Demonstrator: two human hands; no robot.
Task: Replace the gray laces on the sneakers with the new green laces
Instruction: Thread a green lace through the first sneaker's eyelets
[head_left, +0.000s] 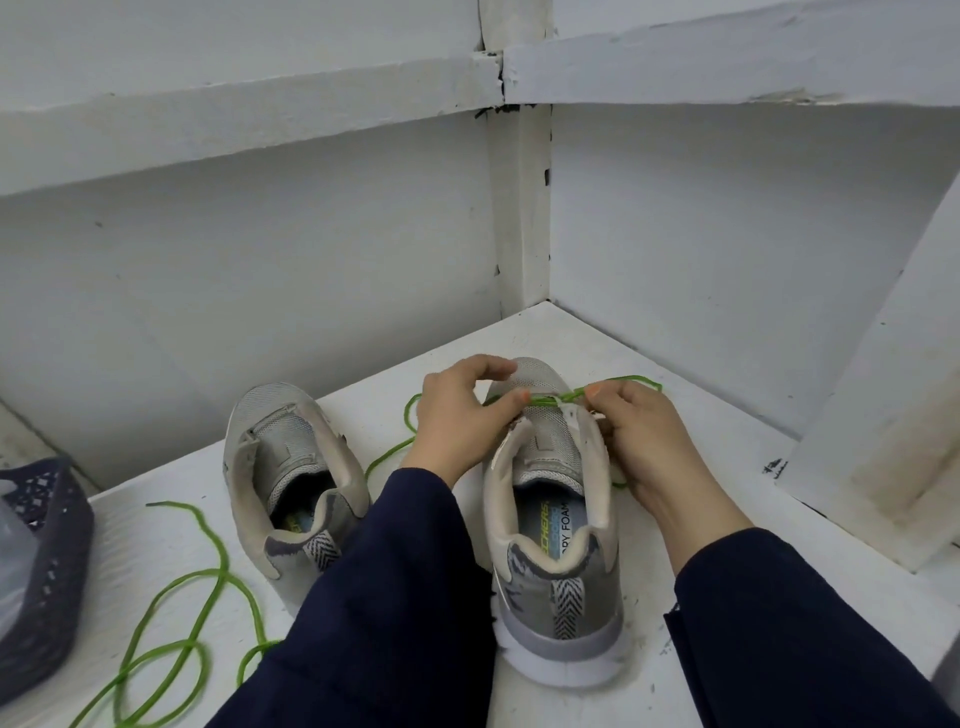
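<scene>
Both hands are up at the toe end of the right sneaker (550, 545), which stands heel at 6 o'clock, toe at 12. Its long axis points straight away from the person. The green lace (550, 399) runs across that axis, 9 to 3, over the lowest eyelets.

The left hand (457, 415) pinches the lace between thumb and forefinger on the 9 o'clock side. The right hand (644, 441) pinches it on the 3 o'clock side, its other fingers curled against the shoe's flank. The two hands are about equally near, one to each row of eyelets.

One tail arcs out past the right hand toward 2 o'clock. The other drops behind the left wrist toward 7 o'clock.

The next crossing has to travel back toward 6 o'clock, up the tongue. The tongue looks bare, though the hands hide the eyelets themselves, so I can't say which holes are threaded.

The left sneaker (280, 467) sits at 9 o'clock, parallel and unlaced, with no gray lace visible on it. A second green lace (208, 577) lies coiled at 7 o'clock on the white shelf (727, 467), near a dark basket (47, 561) at the far 8 o'clock edge. The left forearm lies between the two shoes, and a loose tail could drag under it.
</scene>
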